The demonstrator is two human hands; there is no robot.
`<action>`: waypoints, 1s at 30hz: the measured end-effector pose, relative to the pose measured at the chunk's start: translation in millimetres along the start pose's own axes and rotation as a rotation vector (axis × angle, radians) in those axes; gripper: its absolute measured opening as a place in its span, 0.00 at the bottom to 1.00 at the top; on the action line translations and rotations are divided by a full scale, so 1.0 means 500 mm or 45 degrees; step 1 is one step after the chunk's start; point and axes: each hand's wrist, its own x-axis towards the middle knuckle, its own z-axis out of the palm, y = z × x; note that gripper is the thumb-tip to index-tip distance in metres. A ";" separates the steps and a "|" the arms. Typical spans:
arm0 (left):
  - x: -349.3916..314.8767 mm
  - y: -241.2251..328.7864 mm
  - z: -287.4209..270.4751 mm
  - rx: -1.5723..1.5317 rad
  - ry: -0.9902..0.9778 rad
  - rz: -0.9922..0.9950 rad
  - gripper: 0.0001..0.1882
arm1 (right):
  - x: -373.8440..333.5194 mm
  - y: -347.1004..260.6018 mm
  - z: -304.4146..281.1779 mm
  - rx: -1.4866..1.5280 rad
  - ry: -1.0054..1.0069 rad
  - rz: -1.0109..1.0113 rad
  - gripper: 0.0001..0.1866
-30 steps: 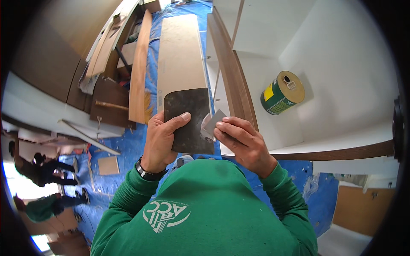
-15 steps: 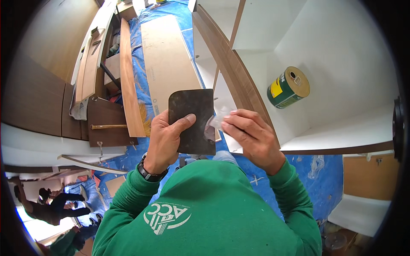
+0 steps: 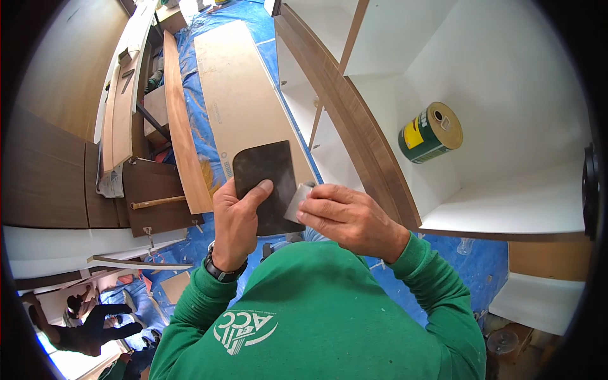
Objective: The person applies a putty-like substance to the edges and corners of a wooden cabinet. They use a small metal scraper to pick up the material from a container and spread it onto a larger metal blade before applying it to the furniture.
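At the frame's centre, the left hand [image 3: 235, 212] clamps a dark plate [image 3: 273, 166] while the right hand [image 3: 356, 218] pinches a small grey piece [image 3: 296, 204] at its right edge, any further stroke likely needing both grips steady.

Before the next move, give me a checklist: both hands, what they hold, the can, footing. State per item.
1. Left grip secure on the dark flat board, thumb on its face: ok.
2. Right grip closed on the small grey blade: ok.
3. Blade touching the board: cannot tell; they overlap in this one view.
4. Board area behind the blade visible: not ok, covered by blade and fingertips.
5. Green metal can clear of both hands, inside the white cabinet: ok.
6. Feet flat on the blue sheeting: cannot tell; contact isn't visible.
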 end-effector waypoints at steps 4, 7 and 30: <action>0.085 0.018 -0.004 -0.193 0.252 0.067 0.11 | 0.013 0.100 0.010 0.167 -0.013 0.142 0.14; 0.173 0.024 -0.008 -0.263 0.282 0.062 0.12 | 0.054 0.170 0.030 0.327 0.202 0.227 0.18; 0.722 -0.087 0.106 -0.027 0.048 -0.525 0.17 | -0.078 0.579 0.172 0.545 0.684 1.156 0.15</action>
